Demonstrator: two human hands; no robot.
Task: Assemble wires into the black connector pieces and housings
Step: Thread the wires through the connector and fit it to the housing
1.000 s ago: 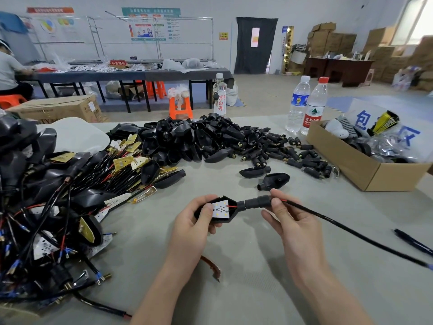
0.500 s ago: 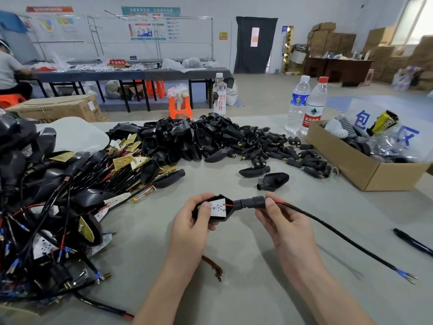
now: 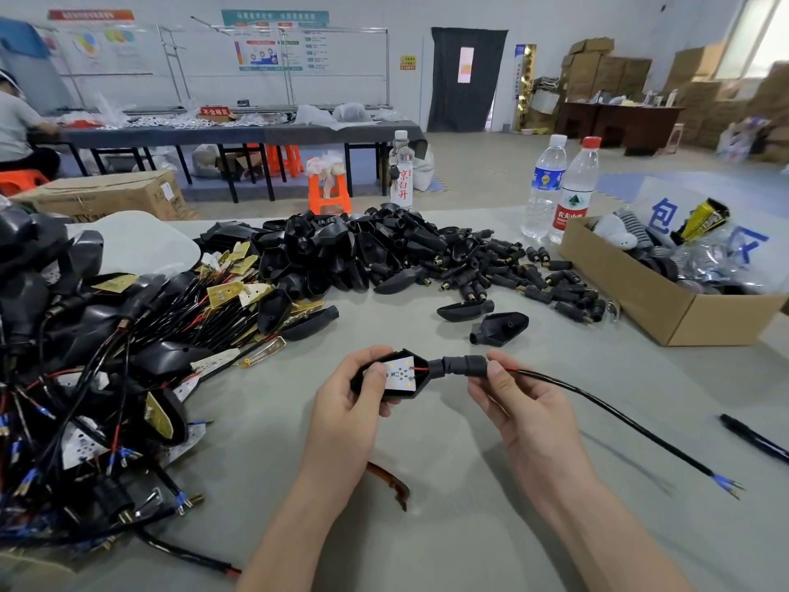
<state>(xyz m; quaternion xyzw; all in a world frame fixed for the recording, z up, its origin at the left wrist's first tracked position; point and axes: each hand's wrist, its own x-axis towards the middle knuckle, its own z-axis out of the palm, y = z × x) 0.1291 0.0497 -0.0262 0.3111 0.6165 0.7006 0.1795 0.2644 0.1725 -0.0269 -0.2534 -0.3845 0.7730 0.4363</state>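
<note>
Over a grey worktable [image 3: 427, 531] in a workshop hall, grips one black housing [image 3: 422, 380] in the left hand [image 3: 350, 405] and pinches one connector piece [image 3: 463, 365] in the right hand [image 3: 523, 405], now slid up against the housing's neck. Shows the one cable [image 3: 619, 414] drawn further through than a second ago, blue-tipped end [image 3: 726, 482] right of the right hand, so seating looks close; leaves two loose housings [image 3: 499, 329] just beyond that hand.

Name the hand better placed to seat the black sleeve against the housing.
Right: the right hand pinches the sleeve on the cable, while the left hand grips the housing, steadying it.
</note>
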